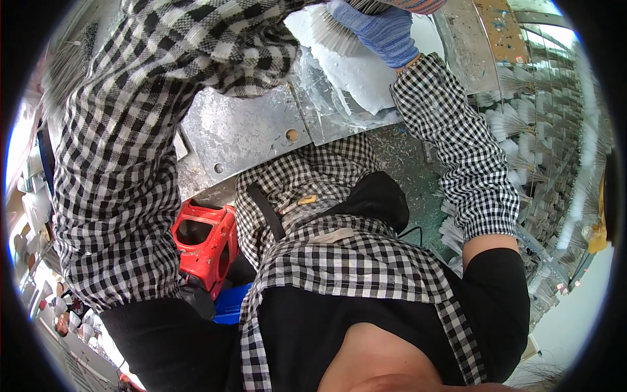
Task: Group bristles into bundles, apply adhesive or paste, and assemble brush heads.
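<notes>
My right hand (385, 32), in a blue knit glove, is closed around a fan of pale grey bristles (334, 32). The bristle tips reach down to a smooth white mass (366, 75) spread over a metal plate. My left arm crosses the upper left in a black-and-white checked sleeve (241, 46). At the top edge, just past my right hand, shows a strip of an orange-and-grey knit glove (418, 5); it appears to be my left hand, with its fingers cut off by the frame.
Metal plates (241, 130) with round holes form the work surface. A red plastic stool (206, 242) and a blue container (232, 304) stand below at left. Many bristle bundles (522, 124) stand in rows on a rack at right. More grey bristles (65, 72) lie at upper left.
</notes>
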`<state>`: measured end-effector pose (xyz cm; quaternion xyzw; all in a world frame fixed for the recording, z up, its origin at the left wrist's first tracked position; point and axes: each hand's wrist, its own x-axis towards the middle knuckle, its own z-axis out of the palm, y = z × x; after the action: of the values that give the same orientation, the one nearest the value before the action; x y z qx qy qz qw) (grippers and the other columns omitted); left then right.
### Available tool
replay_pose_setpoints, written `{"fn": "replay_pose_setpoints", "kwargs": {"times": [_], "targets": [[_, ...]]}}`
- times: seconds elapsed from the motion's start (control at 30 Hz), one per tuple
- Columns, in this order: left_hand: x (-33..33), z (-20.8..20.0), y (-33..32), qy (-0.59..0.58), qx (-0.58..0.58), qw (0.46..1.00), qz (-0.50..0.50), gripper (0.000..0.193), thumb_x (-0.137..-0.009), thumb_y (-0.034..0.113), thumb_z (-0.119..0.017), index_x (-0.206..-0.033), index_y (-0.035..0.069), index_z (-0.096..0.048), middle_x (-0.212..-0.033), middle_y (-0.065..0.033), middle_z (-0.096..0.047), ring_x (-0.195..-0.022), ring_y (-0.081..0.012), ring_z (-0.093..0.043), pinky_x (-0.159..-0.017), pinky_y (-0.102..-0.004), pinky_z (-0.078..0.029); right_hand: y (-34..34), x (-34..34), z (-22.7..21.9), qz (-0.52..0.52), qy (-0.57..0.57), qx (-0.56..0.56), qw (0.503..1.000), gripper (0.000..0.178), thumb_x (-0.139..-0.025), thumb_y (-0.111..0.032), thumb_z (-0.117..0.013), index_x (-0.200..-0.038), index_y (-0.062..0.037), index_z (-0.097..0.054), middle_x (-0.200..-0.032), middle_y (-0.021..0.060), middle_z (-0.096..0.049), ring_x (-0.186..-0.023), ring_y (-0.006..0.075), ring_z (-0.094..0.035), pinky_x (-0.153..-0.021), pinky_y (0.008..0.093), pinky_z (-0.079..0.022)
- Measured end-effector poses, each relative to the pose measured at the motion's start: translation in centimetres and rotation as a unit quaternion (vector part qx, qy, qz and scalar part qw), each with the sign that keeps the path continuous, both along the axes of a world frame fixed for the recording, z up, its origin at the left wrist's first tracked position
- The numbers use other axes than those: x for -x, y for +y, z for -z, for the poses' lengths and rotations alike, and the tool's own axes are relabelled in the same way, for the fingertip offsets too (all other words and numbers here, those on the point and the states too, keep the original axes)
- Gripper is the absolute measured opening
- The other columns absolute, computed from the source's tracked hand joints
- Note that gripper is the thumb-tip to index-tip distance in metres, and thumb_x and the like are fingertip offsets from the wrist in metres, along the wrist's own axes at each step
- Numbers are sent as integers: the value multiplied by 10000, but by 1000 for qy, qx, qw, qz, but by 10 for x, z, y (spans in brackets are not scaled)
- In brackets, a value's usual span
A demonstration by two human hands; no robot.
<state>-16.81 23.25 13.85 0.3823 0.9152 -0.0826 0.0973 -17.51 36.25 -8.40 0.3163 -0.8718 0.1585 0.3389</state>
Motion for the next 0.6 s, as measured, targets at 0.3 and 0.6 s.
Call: {"fn": "replay_pose_setpoints", "kwargs": {"times": [0.3,0.6], "targets": [[3,-1,3,-15,-9,1000,-20,294,-873,215,-743,-1147,116,-708,-1032,-34,-717,-945,-166,-678,-827,-342,-576,3,6,15,45,-61,-47,996,536,-816,-423,-745,-1275,-180,-615,-1216,81,-650,-1050,283,-652,-855,438,-531],[10,-3,4,-33,-18,998,-42,293,-868,207,-752,-1144,121,-706,-1025,-20,-713,-939,-152,-669,-830,-340,-570,-3,4,6,51,6,-44,998,492,-820,-390,-757,-1222,-135,-635,-1121,79,-678,-1009,285,-656,-841,405,-534]]}}
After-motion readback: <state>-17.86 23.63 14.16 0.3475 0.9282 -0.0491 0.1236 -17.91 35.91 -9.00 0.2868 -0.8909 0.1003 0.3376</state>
